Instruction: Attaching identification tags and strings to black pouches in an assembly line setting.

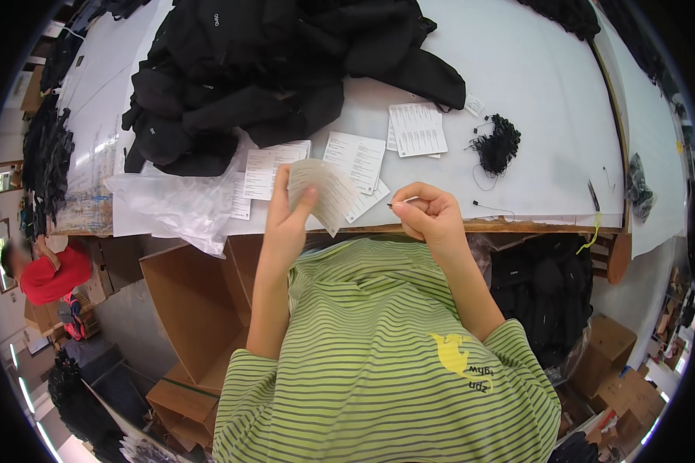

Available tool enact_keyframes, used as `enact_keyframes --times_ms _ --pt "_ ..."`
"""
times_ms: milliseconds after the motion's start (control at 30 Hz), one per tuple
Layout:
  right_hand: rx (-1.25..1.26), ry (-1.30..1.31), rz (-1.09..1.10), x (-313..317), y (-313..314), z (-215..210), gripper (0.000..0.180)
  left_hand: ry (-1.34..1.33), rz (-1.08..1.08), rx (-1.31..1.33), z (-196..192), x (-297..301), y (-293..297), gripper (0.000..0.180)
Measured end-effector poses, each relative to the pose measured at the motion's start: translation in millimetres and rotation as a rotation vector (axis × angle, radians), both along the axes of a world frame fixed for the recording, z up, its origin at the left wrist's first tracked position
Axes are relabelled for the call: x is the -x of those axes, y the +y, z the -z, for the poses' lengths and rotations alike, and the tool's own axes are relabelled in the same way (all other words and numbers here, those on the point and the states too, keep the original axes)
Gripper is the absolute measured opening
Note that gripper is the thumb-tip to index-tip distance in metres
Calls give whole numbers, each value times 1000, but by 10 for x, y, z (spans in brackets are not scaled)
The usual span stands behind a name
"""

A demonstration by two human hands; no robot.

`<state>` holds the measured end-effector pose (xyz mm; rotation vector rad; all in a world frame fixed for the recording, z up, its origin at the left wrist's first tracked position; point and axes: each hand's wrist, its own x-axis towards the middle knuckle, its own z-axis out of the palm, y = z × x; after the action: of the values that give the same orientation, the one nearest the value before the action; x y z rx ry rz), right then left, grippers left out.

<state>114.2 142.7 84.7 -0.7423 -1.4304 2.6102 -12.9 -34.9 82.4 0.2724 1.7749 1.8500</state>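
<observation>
In the head view both forearms come up from below, out of the sleeves of a green striped shirt (371,339), and both hands are up around the near edge of the white table (552,92). Left forearm runs pretty much straight up, and the left hand (288,221) has a pale printed card (330,193) gripped: thumb across the face, fingers at the left edge and behind. The card's tilted, slightly blurry, and sits in front of the paper stacks; can't tell if it's one sheet or several.

Right forearm leans inward, so the right hand (434,220) ends up just right of the card, well apart from it. Fingers are curled in, thumb and index pinched on a small dark bit (391,205) pointing left toward the card. Too tiny to say what it is.

Around them: a paper stack (353,158) right behind the card, another one (418,130) farther back, and a bunch of black strings (496,144) beyond the right hand. One loose string (496,209) lies near that hand's wrist side. Big heap of black garments (262,69) at the back left.
</observation>
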Motion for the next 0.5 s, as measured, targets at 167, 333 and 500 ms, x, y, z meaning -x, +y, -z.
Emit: enact_keyframes --times_ms 167,333,500 --pt "-557 65 85 31 -53 -75 9 106 145 -45 -121 -325 267 42" --pt "-822 51 216 40 -96 -99 10 -162 122 -186 -110 -427 375 37" --pt "-932 59 262 31 -102 -91 11 71 92 -40 -139 -429 389 15"
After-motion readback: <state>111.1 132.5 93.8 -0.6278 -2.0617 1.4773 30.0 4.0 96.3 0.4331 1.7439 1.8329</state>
